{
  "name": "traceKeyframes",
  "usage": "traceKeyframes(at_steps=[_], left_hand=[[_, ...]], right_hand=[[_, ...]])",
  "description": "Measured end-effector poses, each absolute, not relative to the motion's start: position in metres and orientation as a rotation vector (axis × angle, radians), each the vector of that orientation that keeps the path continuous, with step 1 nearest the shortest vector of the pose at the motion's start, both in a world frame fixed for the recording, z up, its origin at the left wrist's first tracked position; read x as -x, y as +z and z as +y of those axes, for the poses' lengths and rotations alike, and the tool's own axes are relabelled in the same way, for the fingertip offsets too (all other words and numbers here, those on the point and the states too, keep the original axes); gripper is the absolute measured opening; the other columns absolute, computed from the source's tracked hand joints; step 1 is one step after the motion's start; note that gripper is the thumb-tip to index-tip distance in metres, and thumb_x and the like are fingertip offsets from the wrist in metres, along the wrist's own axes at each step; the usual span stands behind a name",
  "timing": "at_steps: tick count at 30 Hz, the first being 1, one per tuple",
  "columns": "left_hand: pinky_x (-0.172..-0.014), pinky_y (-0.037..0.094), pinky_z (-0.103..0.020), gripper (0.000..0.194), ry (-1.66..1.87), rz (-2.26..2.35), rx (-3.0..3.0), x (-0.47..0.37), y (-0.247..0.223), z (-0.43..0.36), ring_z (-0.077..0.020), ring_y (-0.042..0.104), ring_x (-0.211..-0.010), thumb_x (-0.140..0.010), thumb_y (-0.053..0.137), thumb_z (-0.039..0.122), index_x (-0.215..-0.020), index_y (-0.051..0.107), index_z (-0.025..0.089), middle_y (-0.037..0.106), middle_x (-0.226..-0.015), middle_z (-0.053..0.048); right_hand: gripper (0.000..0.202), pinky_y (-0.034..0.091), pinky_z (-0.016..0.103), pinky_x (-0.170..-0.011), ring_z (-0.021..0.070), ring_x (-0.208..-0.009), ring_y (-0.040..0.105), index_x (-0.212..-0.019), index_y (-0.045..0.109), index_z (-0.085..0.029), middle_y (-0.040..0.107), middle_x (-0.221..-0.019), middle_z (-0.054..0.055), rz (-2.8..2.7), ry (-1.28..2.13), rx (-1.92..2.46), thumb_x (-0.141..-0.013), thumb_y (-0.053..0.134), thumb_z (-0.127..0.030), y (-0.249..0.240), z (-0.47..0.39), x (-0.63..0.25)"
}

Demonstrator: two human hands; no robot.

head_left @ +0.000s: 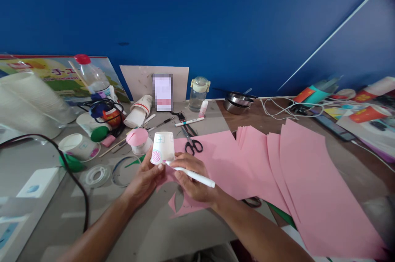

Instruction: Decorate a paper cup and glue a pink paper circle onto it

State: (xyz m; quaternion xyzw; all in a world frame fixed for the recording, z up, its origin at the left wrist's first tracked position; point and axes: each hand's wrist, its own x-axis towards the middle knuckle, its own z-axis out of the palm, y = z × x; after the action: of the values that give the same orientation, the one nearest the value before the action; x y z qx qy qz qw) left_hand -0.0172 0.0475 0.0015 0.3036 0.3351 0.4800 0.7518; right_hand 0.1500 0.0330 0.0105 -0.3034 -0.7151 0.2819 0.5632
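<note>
Looking down from the head camera, the grey surface (pixel 145 233) runs toward a blue wall at the back, and its near edge drops away just below the forearms. The widest bare stretch lies near the body and to the left of the arms, crossed only by a black cable (pixel 74 179). To the right, overlapping pink paper sheets (pixel 308 179) cover the surface out to its near right edge. Behind the hands the room is tight: black-handled scissors (pixel 191 140), a white marker (pixel 189 122), a small cup capped with a pink paper disc (pixel 138 139), a tape roll (pixel 97 175) and a stack of paper cups lying on its side (pixel 139 111) crowd the middle, with a clear jar (pixel 198 94) and a red-capped bottle (pixel 89 74) nearer the wall.

The left hand (pixel 146 177) is curled around the base of an upturned white paper cup (pixel 163 148), thumb against its wall, holding it just above the surface. The cup bears a pink hatched circle low on its left side. The right hand (pixel 191 175) grips a white pen (pixel 193 174) in closed fingers, its tip touching the cup's lower rim. Both hands sit close together over pink paper scraps (pixel 179 204).
</note>
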Motion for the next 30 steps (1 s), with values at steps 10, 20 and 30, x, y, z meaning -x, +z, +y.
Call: traceKeyframes(at_steps=[10,20,30], left_hand=[[-0.059,0.047,-0.020,0.068,1.064,0.725,-0.638,0.0166,0.0056,0.0465,-0.0109,0.060,-0.064,-0.069,0.082,0.020,-0.129,0.055,0.031,0.069,-0.081,0.002],[-0.049,0.033,-0.019,0.032,1.034,0.727,-0.657,0.0228,0.0008,0.0466,-0.0061,0.038,-0.051,-0.071,0.080,0.027,-0.098,0.064,0.022,0.048,-0.062,0.006],[-0.051,0.033,-0.020,0.030,1.028,0.721,-0.678,0.0235,-0.0001,0.0466,-0.0062,0.037,-0.053,-0.073,0.079,0.027,-0.097,0.063,0.022,0.048,-0.065,0.006]], right_hand=[[0.019,0.055,0.037,-0.087,0.0215,-0.098,0.067,-0.104,0.066,-0.021,0.073,-0.094,0.008,-1.647,0.667,0.798,-0.093,0.050,-0.024,0.0127,0.0312,-0.1528],[0.018,0.054,0.034,-0.079,0.0195,-0.087,0.067,-0.102,0.067,-0.021,0.074,-0.089,0.007,-1.595,0.680,0.782,-0.094,0.051,-0.025,0.0124,0.0318,-0.1518],[0.018,0.055,0.034,-0.080,0.0195,-0.089,0.066,-0.102,0.067,-0.020,0.072,-0.089,0.008,-1.601,0.653,0.789,-0.093,0.052,-0.023,0.0131,0.0312,-0.1522]])
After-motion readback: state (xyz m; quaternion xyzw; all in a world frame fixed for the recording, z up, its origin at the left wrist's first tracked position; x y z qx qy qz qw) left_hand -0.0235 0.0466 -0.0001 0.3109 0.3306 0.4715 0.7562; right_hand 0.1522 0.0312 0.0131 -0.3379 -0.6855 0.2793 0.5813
